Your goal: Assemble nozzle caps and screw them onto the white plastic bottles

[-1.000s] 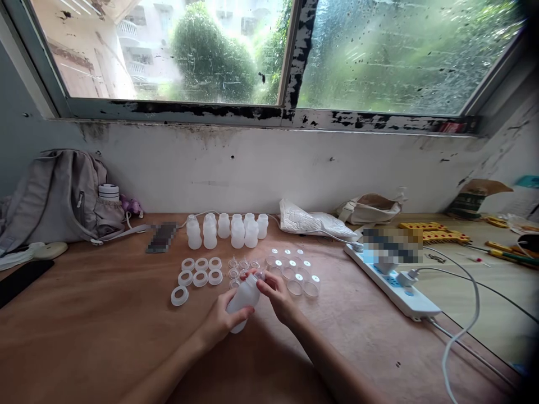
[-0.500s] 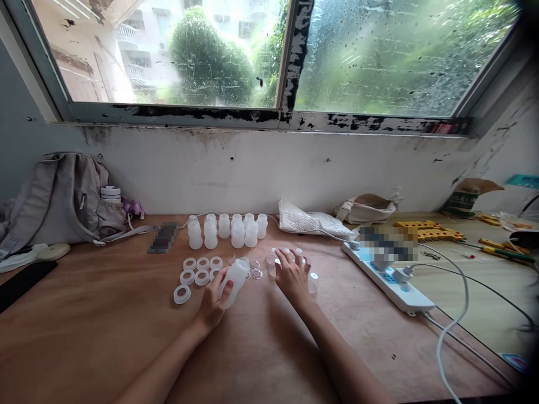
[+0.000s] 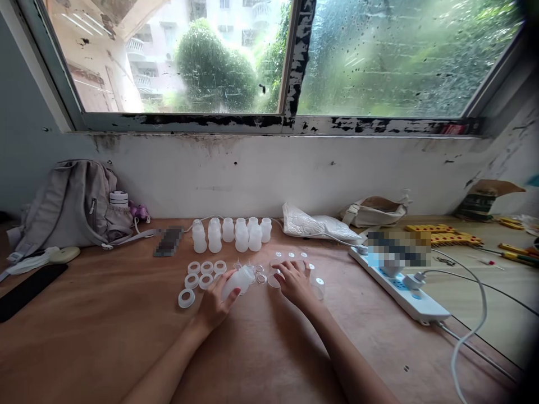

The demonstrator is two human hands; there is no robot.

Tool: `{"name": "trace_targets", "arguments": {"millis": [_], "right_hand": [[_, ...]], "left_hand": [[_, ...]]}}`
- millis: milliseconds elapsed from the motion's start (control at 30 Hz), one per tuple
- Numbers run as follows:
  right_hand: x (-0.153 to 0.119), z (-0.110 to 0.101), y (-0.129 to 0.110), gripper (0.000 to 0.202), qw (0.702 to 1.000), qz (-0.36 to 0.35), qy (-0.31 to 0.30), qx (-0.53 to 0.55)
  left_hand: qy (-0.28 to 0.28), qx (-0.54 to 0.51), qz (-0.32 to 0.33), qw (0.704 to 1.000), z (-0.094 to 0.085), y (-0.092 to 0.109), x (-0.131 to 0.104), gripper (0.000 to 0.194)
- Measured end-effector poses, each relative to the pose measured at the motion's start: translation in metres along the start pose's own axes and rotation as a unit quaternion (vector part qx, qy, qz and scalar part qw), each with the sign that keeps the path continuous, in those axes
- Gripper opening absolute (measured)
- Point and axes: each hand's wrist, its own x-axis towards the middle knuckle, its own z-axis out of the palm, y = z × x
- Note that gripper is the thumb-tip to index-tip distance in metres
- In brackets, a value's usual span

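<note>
My left hand [image 3: 215,303] is wrapped round a frosted white baby bottle [image 3: 238,280], tilted with its neck up to the right. Over the clear dome caps [image 3: 319,286] on the right, my right hand [image 3: 295,283] has its fingers apart and bent downward. Its fingertips are close to a clear cap [image 3: 273,279]; whether they touch it I cannot tell. White screw rings [image 3: 186,298] lie in rows left of the bottle. Small clear ring-shaped parts [image 3: 261,278] sit between my hands, partly hidden behind the bottle.
Several frosted bottles [image 3: 241,235] stand at the back of the wooden table [image 3: 126,336]. A white power strip [image 3: 404,292] with cables lies to the right. At the far left are a grey backpack [image 3: 76,207] and a black flat object [image 3: 29,292]. A white padded bag [image 3: 315,223] rests by the wall.
The bottle in my left hand has tipped further over towards the right. My right hand has lowered slightly among the clear caps, its fingers more bent. The camera view has shifted a little.
</note>
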Motion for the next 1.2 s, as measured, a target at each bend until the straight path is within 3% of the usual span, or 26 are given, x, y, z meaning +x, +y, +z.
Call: {"name": "trace_targets", "arguments": {"millis": [133, 233, 367, 500, 667, 1033, 1200], "right_hand": [[0.005, -0.006, 0.001, 0.02, 0.988, 0.026, 0.087, 0.127], [0.007, -0.014, -0.003, 0.025, 0.942, 0.086, 0.131, 0.295], [0.005, -0.02, -0.015, 0.026, 0.864, 0.13, 0.115, 0.473], [0.002, -0.016, -0.028, 0.026, 0.828, 0.137, 0.062, 0.54], [-0.004, -0.009, -0.038, 0.024, 0.821, 0.117, 0.019, 0.558], [-0.005, -0.006, -0.037, 0.024, 0.806, 0.12, -0.013, 0.579], [-0.006, -0.009, -0.038, 0.026, 0.829, 0.114, -0.011, 0.547]], "left_hand": [[0.008, 0.044, 0.031, 0.999, -0.001, -0.003, 0.001, 0.037], [0.016, 0.074, 0.045, 0.996, -0.002, -0.005, 0.002, 0.038], [0.013, 0.089, 0.057, 0.994, -0.004, -0.004, 0.002, 0.04], [0.004, 0.094, 0.067, 0.993, -0.004, -0.002, 0.002, 0.041], [0.005, 0.089, 0.08, 0.993, -0.003, 0.0, 0.002, 0.042], [-0.028, 0.088, 0.103, 0.99, -0.004, 0.003, -0.002, 0.044], [-0.032, 0.089, 0.108, 0.99, -0.002, 0.003, -0.003, 0.044]]}}
